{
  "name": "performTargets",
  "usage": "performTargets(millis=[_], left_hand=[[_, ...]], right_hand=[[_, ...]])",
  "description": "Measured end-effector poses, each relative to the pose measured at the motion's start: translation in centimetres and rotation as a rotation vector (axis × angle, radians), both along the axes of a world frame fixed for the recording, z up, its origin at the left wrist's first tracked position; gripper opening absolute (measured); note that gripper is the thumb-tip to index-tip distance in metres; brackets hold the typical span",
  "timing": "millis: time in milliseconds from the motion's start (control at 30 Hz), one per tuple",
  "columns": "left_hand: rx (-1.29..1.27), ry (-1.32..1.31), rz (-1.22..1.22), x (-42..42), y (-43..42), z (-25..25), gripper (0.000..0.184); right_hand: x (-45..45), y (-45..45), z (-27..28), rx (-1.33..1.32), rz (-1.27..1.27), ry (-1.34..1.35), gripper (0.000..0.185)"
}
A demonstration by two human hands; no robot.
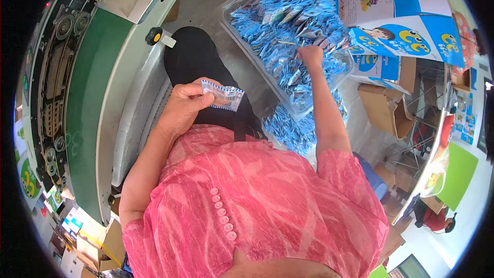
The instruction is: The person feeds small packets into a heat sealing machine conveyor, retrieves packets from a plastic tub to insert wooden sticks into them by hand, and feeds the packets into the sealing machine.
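Clear plastic bin [258, 67], heaped with blue-striped sachets [278, 13].

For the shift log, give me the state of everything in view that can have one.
Left hand, closed on a packet
Packet, pinched; whether sealed, unclear
Right hand, at the heaped packets; grip unclear
Clear bin, uncovered, heaped full
Brown box, open
Machine wheels, exposed; whether turning, unclear

Packet [228, 96] with blue-and-white striped edges
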State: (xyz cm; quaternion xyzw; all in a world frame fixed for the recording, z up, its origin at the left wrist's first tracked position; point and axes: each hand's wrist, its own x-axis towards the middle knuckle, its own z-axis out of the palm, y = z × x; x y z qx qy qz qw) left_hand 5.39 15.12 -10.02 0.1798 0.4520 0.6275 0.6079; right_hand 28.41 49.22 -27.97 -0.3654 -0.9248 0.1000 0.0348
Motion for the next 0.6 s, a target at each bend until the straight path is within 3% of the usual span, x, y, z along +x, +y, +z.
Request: performTargets(millis=[67,200,333,433,567,600], left_hand=[[0.006,-0.002,0.001,-0.1,0.1,-0.1,0.027],[-0.002,-0.008,0.007,-0.1,0.2,-0.3,0.024],[-0.014,0.053,0.003,-0.2,-0.2,-0.3,0.021],[0.038,0.046,0.012,-0.2,-0.1,0.0,0.019],[0.036,0.024,0.011,-0.1,0.0,0.5,0.018],[0.034,0.030,0.016,-0.1,0.0,0.7,0.018]], right_hand=[[-0.7,-1.3,1.0,-0.071,-0.192,0.289,0.017],[-3.7,-1.2,0.3,0.192,0.036,0.055,0.014],[-5.3,-0.1,-0.3,0.200,0.253,-0.092,0.013],[-5.4,-0.4,2.9,0.171,0.276,-0.012,0.013],[-8.9,-7.6,16.6,-0.989,-0.028,0.508,0.012],[-9.4,-9.4,19.3,-0.992,-0.021,0.510,0.012]])
